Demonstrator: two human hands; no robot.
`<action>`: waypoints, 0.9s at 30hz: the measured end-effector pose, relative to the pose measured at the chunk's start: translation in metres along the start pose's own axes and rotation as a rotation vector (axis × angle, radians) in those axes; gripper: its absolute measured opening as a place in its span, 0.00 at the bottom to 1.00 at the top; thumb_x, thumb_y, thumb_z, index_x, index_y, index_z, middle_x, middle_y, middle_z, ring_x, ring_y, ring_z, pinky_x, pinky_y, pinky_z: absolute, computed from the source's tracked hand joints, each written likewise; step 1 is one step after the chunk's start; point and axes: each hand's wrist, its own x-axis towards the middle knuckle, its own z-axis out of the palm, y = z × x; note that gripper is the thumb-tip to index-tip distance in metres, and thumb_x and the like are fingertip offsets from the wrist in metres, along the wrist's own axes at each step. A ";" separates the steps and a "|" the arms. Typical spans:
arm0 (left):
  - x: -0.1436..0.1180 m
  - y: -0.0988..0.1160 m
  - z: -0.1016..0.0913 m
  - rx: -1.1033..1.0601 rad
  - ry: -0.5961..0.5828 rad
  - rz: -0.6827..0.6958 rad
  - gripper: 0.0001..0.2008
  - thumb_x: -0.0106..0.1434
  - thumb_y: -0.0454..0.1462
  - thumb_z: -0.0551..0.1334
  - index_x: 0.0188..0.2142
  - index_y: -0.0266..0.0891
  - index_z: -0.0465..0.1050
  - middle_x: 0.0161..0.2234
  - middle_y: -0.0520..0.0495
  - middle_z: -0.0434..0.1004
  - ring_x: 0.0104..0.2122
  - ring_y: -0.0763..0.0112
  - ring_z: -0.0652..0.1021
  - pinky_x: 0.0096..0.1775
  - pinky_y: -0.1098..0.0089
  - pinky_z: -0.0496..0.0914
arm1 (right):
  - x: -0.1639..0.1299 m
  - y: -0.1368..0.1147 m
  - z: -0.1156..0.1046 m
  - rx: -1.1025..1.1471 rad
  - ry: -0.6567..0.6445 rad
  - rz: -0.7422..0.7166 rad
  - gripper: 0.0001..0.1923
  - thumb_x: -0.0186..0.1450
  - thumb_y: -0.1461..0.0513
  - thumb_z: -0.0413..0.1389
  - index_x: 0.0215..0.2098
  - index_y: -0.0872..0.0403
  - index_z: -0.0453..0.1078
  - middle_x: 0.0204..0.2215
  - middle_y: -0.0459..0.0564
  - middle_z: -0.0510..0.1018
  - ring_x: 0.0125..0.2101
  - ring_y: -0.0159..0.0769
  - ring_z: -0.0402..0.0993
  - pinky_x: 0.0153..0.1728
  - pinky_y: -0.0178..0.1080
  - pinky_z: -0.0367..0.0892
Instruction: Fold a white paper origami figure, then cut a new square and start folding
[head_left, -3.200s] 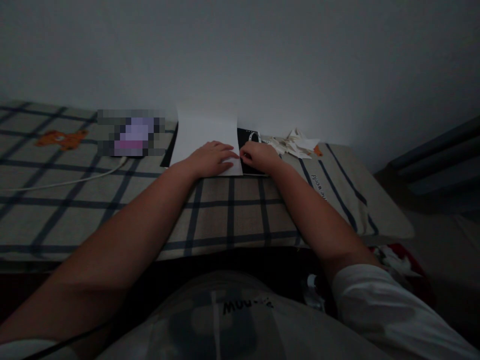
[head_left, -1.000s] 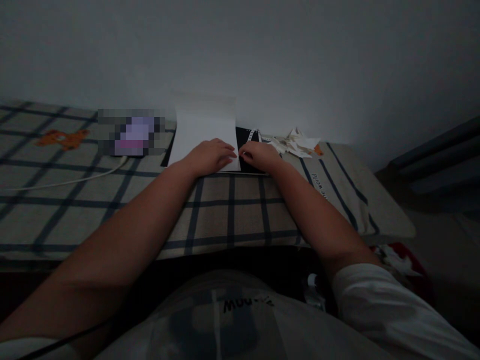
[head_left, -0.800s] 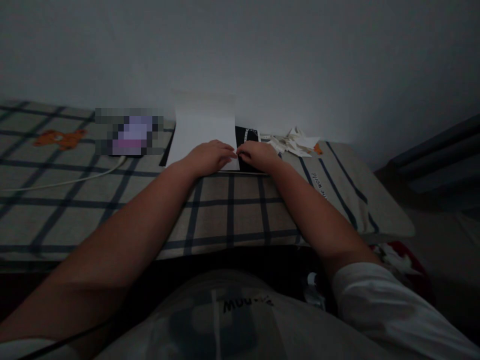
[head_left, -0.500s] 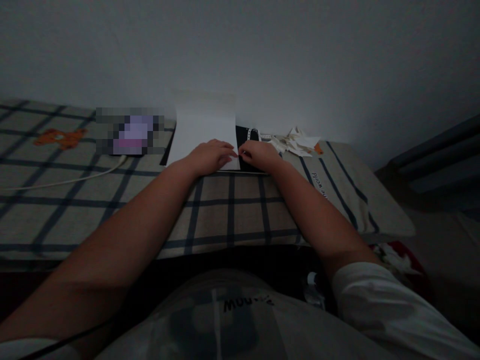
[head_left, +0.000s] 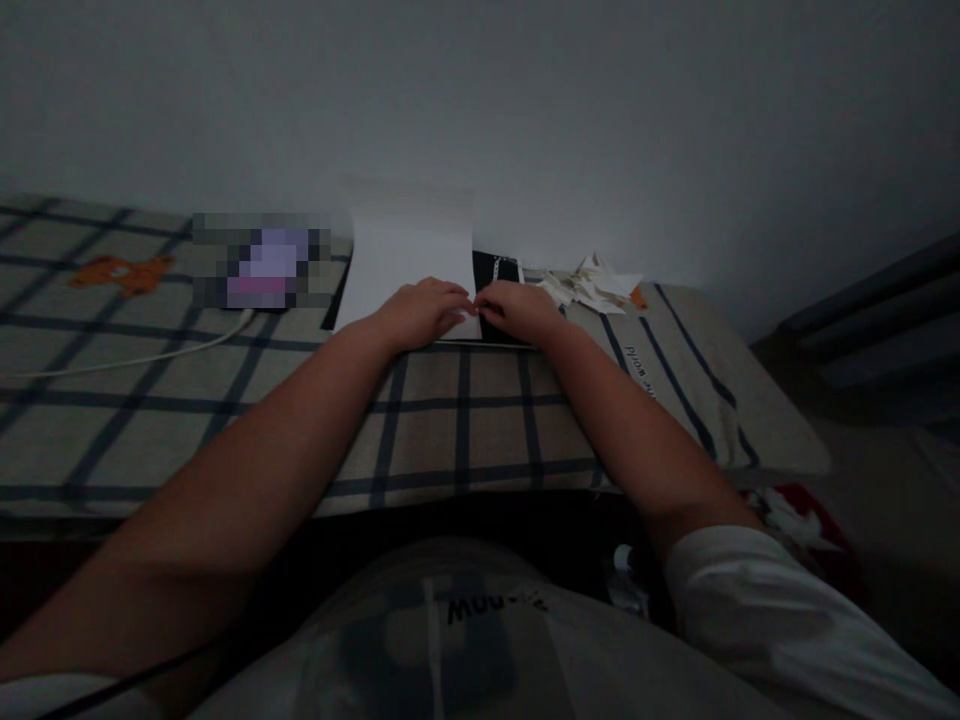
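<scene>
At the far left of the cloth-covered tabletop (head_left: 431,440) lies a flat orange cutout with a hole in it (head_left: 122,273). Next comes a phone (head_left: 270,268) on a white charging cable (head_left: 172,352), its screen blurred into blocks, so no label can be read.

The white sheet of paper (head_left: 409,245) is at the middle, over a black backing (head_left: 495,322), its far end bending up against the wall (head_left: 480,110). The left hand (head_left: 424,314) lies on its near right part — grip loose, thumb apart from the fingers, pressing rather than clasping. The right hand (head_left: 519,308) meets it at the sheet's right edge, its grip narrow, thumb to forefinger, seemingly on a perforated strip (head_left: 497,268) that shows just behind it; whether the pinch also takes in the sheet I cannot tell.

Further right sits a heap of torn paper scraps (head_left: 592,287), so some tearing looks done; the sheet itself looks broad and largely whole, and its edge, I judge, is only partly worked.

On the cloth below the scraps, "the world" is printed turned around. The shirt (head_left: 450,650) bears inverted dark lettering — too dim to read surely.
</scene>
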 end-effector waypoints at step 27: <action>0.000 0.000 -0.001 -0.002 -0.005 -0.002 0.21 0.78 0.42 0.53 0.63 0.48 0.78 0.69 0.47 0.75 0.65 0.54 0.75 0.64 0.55 0.71 | 0.000 0.000 -0.005 -0.015 -0.070 0.003 0.16 0.75 0.61 0.52 0.52 0.53 0.81 0.52 0.55 0.85 0.48 0.43 0.78 0.42 0.42 0.64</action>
